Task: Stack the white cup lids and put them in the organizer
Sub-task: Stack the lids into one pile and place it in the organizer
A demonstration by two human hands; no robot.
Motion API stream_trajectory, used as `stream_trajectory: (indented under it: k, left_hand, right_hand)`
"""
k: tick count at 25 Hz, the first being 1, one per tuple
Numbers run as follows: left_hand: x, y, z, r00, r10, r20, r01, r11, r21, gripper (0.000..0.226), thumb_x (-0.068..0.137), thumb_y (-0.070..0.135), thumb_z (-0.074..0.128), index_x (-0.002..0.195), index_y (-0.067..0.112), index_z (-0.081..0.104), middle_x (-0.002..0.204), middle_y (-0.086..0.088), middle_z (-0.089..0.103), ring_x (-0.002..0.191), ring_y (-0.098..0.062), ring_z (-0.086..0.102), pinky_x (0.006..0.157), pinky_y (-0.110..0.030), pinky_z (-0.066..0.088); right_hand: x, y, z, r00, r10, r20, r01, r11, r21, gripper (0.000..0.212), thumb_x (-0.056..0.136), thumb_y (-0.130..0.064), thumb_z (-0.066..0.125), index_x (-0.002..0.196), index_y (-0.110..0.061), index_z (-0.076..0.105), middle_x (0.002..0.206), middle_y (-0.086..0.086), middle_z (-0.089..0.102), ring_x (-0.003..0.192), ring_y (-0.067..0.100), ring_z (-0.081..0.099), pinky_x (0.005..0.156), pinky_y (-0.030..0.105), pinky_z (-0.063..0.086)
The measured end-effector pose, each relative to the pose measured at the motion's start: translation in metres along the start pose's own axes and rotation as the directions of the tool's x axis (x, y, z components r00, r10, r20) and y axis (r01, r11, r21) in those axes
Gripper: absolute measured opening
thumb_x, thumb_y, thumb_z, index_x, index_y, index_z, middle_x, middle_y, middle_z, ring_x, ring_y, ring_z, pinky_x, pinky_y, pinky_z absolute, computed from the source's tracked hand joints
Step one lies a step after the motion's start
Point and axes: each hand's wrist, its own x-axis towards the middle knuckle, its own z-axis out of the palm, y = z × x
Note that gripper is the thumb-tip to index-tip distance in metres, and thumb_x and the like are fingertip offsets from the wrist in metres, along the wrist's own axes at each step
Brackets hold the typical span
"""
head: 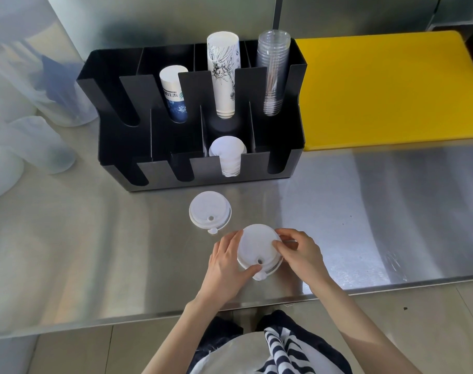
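A small stack of white cup lids (257, 248) sits just above the steel counter near its front edge. My left hand (227, 261) grips its left side and my right hand (300, 252) grips its right side. One more white lid (209, 212) lies flat on the counter a little behind and to the left, apart from both hands. The black organizer (122, 147) stands further back. A stack of white lids (228, 157) lies in its front row, third slot from the left.
The organizer's back row holds a blue-printed paper cup stack (173, 90), a tall white printed cup stack (224, 76) and clear plastic cups (274, 74). A yellow cutting board (386, 87) lies at the right. Translucent containers (27, 109) stand at the left.
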Motion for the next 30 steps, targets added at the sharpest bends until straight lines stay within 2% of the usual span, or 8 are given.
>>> stream_trajectory:
  k: [2, 4, 9, 16, 18, 22, 26, 30]
  left_hand:
    - [0.000, -0.001, 0.001, 1.000, -0.011, 0.004, 0.011, 1.000, -0.001, 0.073, 0.076, 0.031, 0.068, 0.137, 0.018, 0.030, 0.143, -0.001, 0.035, 0.130, -0.023, 0.032, 0.110, -0.036, 0.030]
    - [0.000, -0.001, 0.001, 1.000, -0.013, 0.007, 0.013, 1.000, 0.003, 0.073, 0.076, 0.031, 0.068, 0.137, 0.018, 0.030, 0.144, -0.001, 0.035, 0.129, -0.023, 0.032, 0.110, -0.036, 0.030]
    - [0.001, -0.003, 0.001, 1.000, -0.014, 0.015, 0.013, 1.000, 0.004, 0.072, 0.077, 0.031, 0.068, 0.137, 0.020, 0.030, 0.145, 0.002, 0.035, 0.130, -0.021, 0.031, 0.109, -0.037, 0.031]
    - [0.001, -0.004, 0.001, 1.000, 0.000, 0.018, 0.000, 1.000, 0.001, 0.069, 0.078, 0.031, 0.067, 0.137, 0.018, 0.032, 0.145, 0.002, 0.037, 0.131, -0.022, 0.033, 0.110, -0.038, 0.031]
    - [0.000, -0.005, 0.002, 0.999, -0.024, -0.023, 0.023, 0.998, -0.053, 0.062, 0.081, 0.030, 0.064, 0.134, 0.016, 0.037, 0.143, -0.001, 0.040, 0.129, -0.023, 0.037, 0.108, -0.036, 0.032]
    - [0.002, -0.006, 0.000, 0.989, -0.122, -0.080, 0.108, 0.982, -0.153, 0.049, 0.085, 0.023, 0.060, 0.129, 0.010, 0.045, 0.136, -0.006, 0.048, 0.122, -0.025, 0.047, 0.104, -0.040, 0.041]
    - [0.004, -0.006, 0.003, 0.988, -0.141, -0.063, 0.129, 0.978, -0.163, 0.044, 0.086, 0.017, 0.057, 0.128, 0.010, 0.046, 0.130, -0.010, 0.053, 0.116, -0.028, 0.051, 0.101, -0.043, 0.043]
    - [0.007, -0.005, 0.003, 0.983, -0.177, -0.041, 0.166, 0.968, -0.188, 0.041, 0.089, 0.012, 0.051, 0.130, 0.011, 0.045, 0.132, -0.009, 0.052, 0.110, -0.031, 0.056, 0.099, -0.039, 0.043]
  right_hand:
    - [0.000, 0.002, 0.001, 1.000, -0.003, -0.004, 0.002, 1.000, -0.012, 0.025, 0.084, -0.016, 0.059, 0.109, -0.016, 0.063, 0.115, 0.006, 0.063, 0.088, 0.013, 0.056, 0.067, 0.005, 0.037]
    - [0.001, 0.003, 0.001, 1.000, -0.006, 0.000, 0.006, 1.000, -0.021, 0.026, 0.084, -0.017, 0.059, 0.110, -0.015, 0.062, 0.115, 0.006, 0.063, 0.089, 0.013, 0.056, 0.066, 0.005, 0.037]
    - [0.002, 0.005, 0.002, 1.000, -0.009, 0.023, 0.010, 0.999, -0.034, 0.027, 0.085, -0.017, 0.060, 0.111, -0.012, 0.061, 0.116, 0.009, 0.062, 0.091, 0.015, 0.056, 0.079, 0.020, 0.042]
    - [0.001, 0.006, 0.004, 0.999, -0.039, 0.008, 0.039, 0.997, -0.068, 0.030, 0.085, -0.019, 0.060, 0.114, -0.012, 0.058, 0.117, 0.011, 0.061, 0.089, 0.015, 0.056, 0.080, 0.020, 0.041]
    - [-0.001, 0.006, 0.005, 0.998, -0.067, -0.011, 0.066, 0.994, -0.085, 0.033, 0.086, -0.019, 0.059, 0.117, -0.011, 0.056, 0.119, 0.011, 0.059, 0.091, 0.015, 0.057, 0.081, 0.019, 0.040]
    - [-0.006, 0.006, 0.007, 0.989, -0.144, 0.024, 0.146, 0.980, -0.137, 0.037, 0.086, -0.020, 0.058, 0.122, -0.013, 0.052, 0.127, 0.006, 0.055, 0.110, 0.020, 0.057, 0.086, 0.017, 0.038]
    - [-0.011, 0.007, 0.011, 0.981, -0.190, 0.038, 0.194, 0.967, -0.165, 0.039, 0.084, -0.018, 0.060, 0.122, -0.014, 0.052, 0.127, 0.004, 0.055, 0.111, 0.019, 0.056, 0.085, 0.017, 0.038]
    - [-0.013, 0.009, 0.013, 0.979, -0.200, 0.030, 0.202, 0.968, -0.147, 0.040, 0.083, -0.018, 0.062, 0.122, -0.014, 0.052, 0.127, 0.004, 0.056, 0.110, 0.018, 0.056, 0.084, 0.015, 0.036]
